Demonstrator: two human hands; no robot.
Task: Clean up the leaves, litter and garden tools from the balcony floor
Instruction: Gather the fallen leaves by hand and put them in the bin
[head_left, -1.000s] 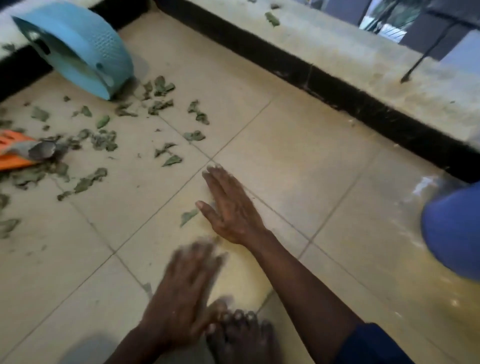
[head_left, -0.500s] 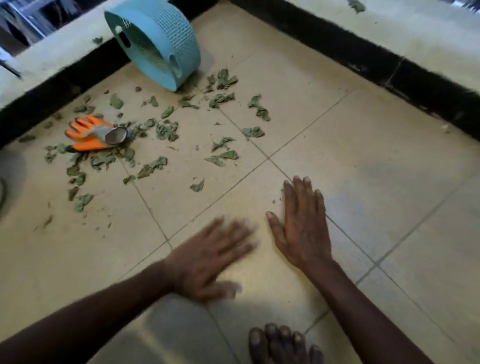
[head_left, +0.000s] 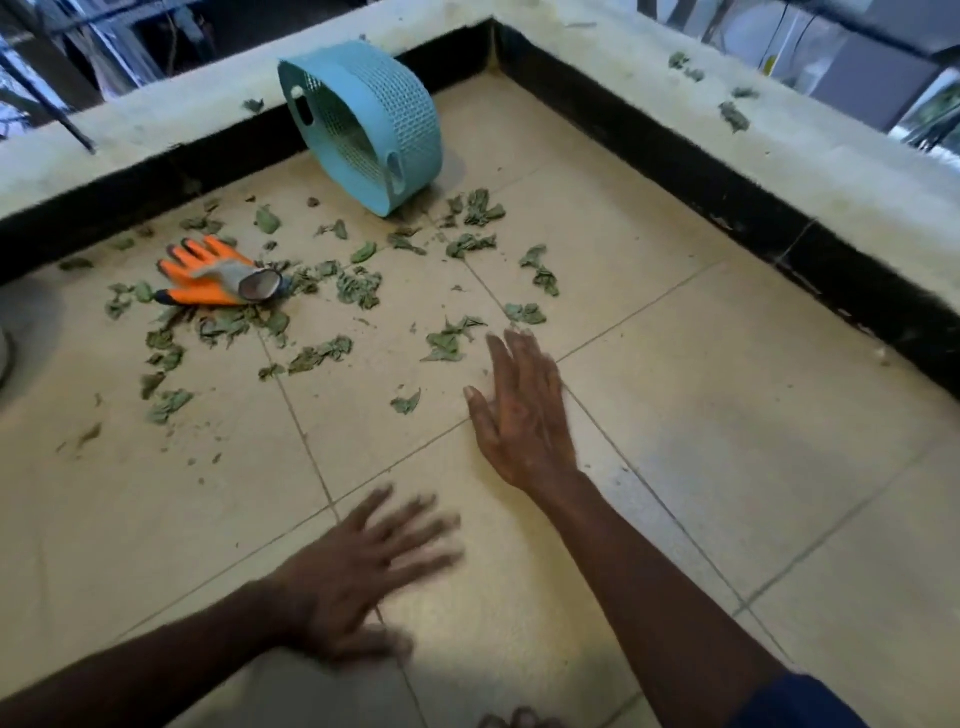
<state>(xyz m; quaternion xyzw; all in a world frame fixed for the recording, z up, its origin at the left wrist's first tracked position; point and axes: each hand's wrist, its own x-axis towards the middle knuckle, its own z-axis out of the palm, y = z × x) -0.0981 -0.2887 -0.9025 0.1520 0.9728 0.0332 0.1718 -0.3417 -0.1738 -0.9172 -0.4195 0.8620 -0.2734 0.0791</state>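
Dry green leaves (head_left: 358, 288) lie scattered over the beige floor tiles (head_left: 727, 415), thickest around an orange and grey garden glove (head_left: 213, 273) at the left. A light blue perforated basket (head_left: 374, 124) lies tipped on its side near the far wall. My right hand (head_left: 519, 410) lies flat on the tiles with straight fingers, its fingertips close to a leaf clump (head_left: 449, 340). Nearer to me, my left hand (head_left: 363, 577) is spread out flat and blurred, holding nothing.
A low concrete parapet (head_left: 779, 156) with a black base runs along the far and right sides, with a few leaves on top. A grey round object (head_left: 5, 353) peeks in at the left edge. Toes (head_left: 519, 719) show at the bottom.
The view has swung so the corner, basket and glove are more central. My right hand has slid forward toward the leaves. My left hand stays behind it, still blurred.
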